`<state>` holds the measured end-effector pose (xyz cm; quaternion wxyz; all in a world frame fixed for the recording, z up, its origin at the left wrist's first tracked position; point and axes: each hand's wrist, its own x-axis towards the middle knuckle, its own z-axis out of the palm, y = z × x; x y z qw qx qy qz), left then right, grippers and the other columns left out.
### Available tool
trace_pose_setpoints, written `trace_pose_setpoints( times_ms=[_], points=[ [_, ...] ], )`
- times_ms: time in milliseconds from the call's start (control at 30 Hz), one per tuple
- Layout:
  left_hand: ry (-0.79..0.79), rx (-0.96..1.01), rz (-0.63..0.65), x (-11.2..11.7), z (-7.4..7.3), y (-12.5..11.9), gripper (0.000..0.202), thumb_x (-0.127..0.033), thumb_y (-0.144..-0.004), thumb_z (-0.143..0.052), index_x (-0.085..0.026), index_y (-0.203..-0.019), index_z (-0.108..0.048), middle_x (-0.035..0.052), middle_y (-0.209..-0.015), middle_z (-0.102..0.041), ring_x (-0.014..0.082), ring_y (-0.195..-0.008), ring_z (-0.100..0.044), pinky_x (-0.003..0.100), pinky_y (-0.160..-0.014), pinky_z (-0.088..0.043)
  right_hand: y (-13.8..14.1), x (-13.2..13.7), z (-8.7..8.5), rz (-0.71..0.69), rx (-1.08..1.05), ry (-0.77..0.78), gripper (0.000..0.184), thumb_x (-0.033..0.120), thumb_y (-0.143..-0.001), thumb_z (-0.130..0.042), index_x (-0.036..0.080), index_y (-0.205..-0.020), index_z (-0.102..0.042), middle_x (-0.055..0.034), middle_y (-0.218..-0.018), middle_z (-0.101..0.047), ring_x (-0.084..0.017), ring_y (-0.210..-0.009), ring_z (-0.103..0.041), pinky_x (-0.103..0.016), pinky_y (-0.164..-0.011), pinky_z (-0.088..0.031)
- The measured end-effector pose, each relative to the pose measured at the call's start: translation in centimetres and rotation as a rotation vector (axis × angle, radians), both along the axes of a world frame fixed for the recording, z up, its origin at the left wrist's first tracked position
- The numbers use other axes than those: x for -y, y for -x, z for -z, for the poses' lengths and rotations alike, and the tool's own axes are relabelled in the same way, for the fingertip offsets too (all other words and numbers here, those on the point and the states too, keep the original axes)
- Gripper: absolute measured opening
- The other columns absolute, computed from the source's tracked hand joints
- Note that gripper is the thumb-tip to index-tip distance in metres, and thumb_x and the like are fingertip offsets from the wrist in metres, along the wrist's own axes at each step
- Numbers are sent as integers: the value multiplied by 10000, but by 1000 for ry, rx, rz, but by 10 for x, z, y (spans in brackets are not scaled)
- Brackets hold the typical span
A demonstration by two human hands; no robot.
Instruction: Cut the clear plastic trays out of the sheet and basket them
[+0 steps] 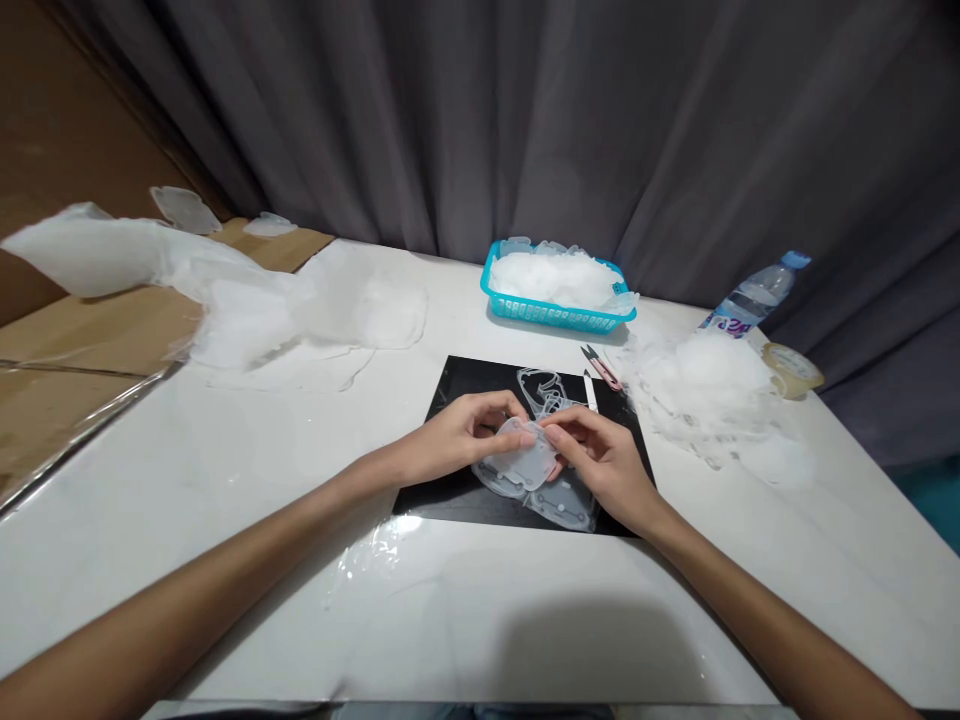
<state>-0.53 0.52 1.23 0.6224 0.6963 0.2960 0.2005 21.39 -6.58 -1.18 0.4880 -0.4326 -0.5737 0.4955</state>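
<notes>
Both my hands meet over a black mat (450, 385) in the middle of the white table (225, 470). My left hand (461, 435) and my right hand (604, 460) together pinch a thin translucent plastic piece (529, 462) with rounded edges, held just above the mat. More translucent plastic pieces (566, 508) lie under and beside it on the mat. A thin outline-shaped scrap of plastic (544, 390) lies just behind my fingers.
A turquoise basket (551, 312) full of clear plastic pieces stands at the back. Small pink-handled snips (602, 369) lie at the mat's far right corner. Piles of clear plastic (709, 395) sit right and left (315, 305). A water bottle (750, 300) and tape roll (791, 367) are far right.
</notes>
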Motion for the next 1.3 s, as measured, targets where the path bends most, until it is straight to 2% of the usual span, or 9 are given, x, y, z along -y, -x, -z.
trace_pose_setpoints(
  times_ms=[467, 733, 967, 1067, 1133, 1300],
  points=[
    [-12, -59, 47, -3, 5, 2, 335, -501, -982, -657, -168, -1014, -659, 20, -934, -672, 159, -845, -610, 271, -744, -451, 0, -2, 0, 23, 23, 17, 227, 439, -959, -710, 216, -995, -733, -20, -889, -723, -134, -628, -698, -265, -616, -604],
    [-28, -57, 41, -1, 5, 1, 334, -504, -983, -657, -171, -1008, -658, -3, -868, -621, 138, -787, -562, 256, -702, -428, 0, -4, 2, 64, -32, 6, 396, 560, -1054, -496, 204, -1045, -669, -21, -810, -693, -147, -623, -700, -281, -594, -613],
    [-71, -3, -19, 0, 3, 0, 295, -461, -979, -679, -171, -1019, -645, 5, -902, -648, 139, -806, -582, 258, -720, -448, -5, -3, -1, 71, 72, -57, 253, 464, -1007, -637, 220, -1031, -700, -3, -806, -704, -143, -653, -671, -287, -660, -587],
    [-112, 56, -95, 1, 1, -1, 269, -430, -972, -697, -171, -1002, -629, 5, -913, -663, 136, -825, -605, 255, -751, -469, -8, -4, -7, 83, 134, -102, 219, 432, -970, -697, 223, -1037, -706, -23, -919, -730, -158, -763, -699, -287, -706, -576],
    [-106, 90, -121, 2, 0, -1, 264, -421, -969, -704, -175, -998, -614, -12, -870, -638, 120, -780, -592, 240, -720, -463, -9, -4, -8, 86, 183, -126, 218, 410, -932, -749, 227, -1040, -704, -33, -995, -734, -171, -847, -705, -283, -731, -565],
    [-76, 104, -104, 3, 2, 0, 251, -416, -980, -687, -179, -995, -606, -25, -833, -594, 110, -737, -560, 230, -671, -433, -8, -4, -4, 98, 182, -125, 228, 401, -929, -752, 231, -1073, -702, -42, -1018, -739, -179, -880, -694, -295, -749, -559]
  ],
)
